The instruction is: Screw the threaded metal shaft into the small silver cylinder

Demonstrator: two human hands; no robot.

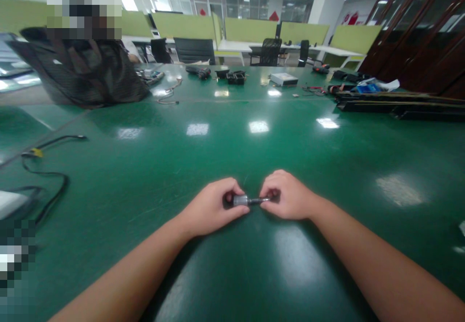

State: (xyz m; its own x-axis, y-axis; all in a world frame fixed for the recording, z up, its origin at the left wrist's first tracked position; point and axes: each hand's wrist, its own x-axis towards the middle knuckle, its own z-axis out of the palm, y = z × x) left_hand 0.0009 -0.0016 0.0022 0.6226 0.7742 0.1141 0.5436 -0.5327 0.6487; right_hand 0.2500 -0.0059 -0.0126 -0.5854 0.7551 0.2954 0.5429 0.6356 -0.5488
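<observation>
Low over the green tabletop, a small silver cylinder with a thin dark metal rod lies level between my two hands; its exact kind is too small to tell. My left hand pinches the thick silver end between thumb and fingers. At the other end, my right hand has its thumb and curled fingertips closed on the rod. A short stretch of the rod shows in the gap between the hands. The rest of the piece is hidden behind the fingers.
On the green table, a black cable lies at left, and a large dark bag stands at the back left. Along the far side are black parts and a silver box. Long black strips lie at right.
</observation>
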